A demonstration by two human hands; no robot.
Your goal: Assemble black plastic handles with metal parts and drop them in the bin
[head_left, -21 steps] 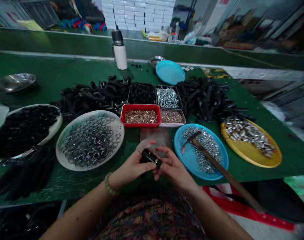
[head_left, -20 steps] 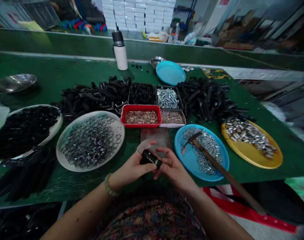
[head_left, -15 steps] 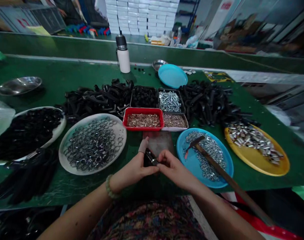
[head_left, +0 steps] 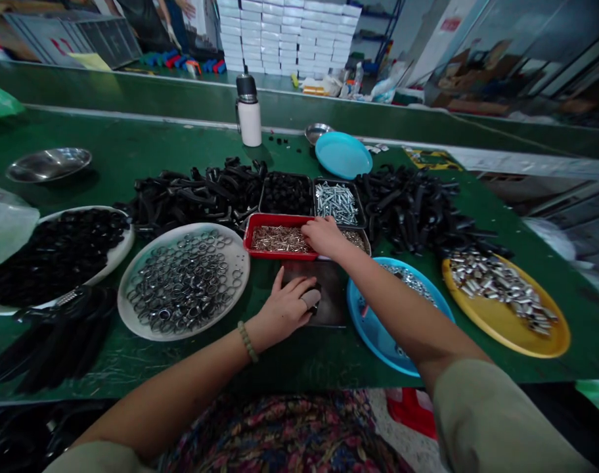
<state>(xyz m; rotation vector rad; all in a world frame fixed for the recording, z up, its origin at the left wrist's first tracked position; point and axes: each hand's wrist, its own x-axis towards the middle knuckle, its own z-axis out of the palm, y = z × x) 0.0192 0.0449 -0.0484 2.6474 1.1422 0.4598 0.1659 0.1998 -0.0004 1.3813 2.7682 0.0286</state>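
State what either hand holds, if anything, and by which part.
It cannot be told: a dark piece shows at the left hand, any grip hidden; the right hand is at the red tray, its grip unclear.

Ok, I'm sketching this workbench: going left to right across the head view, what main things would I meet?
White plate of black parts, white plate of rings, red tray, right hand, near blue plate, yellow plate.
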